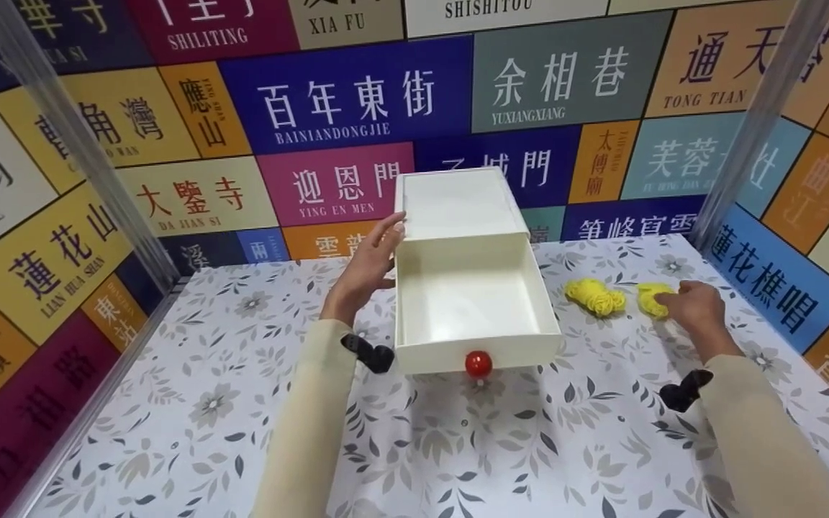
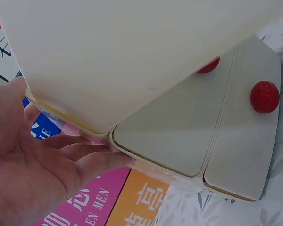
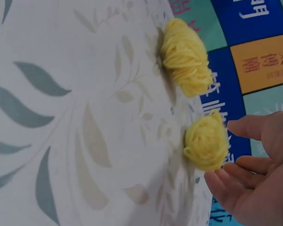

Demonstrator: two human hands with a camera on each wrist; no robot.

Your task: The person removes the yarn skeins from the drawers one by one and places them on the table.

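Note:
A white box (image 1: 458, 205) with its drawer (image 1: 478, 352) pulled out stands on the table; a red knob (image 1: 478, 364) sits on the drawer front. My left hand (image 1: 370, 262) touches the box's left side with extended fingers. In the left wrist view, the drawer (image 2: 108, 52) juts out above lower fronts (image 2: 179, 113) with red knobs (image 2: 264, 97). To the right lie two yellow yarn bundles, one longer (image 1: 594, 297) and one rounder (image 1: 652, 299). My right hand (image 1: 699, 311) is at the rounder bundle, thumb and fingers spread around its near side; firm contact is unclear.
A leaf-patterned white cloth (image 1: 206, 446) covers the table. Behind it rises a wall of coloured sign panels (image 1: 346, 101). Clear upright edges (image 1: 91, 144) stand at left and right. Each wrist carries a black device (image 1: 684, 392).

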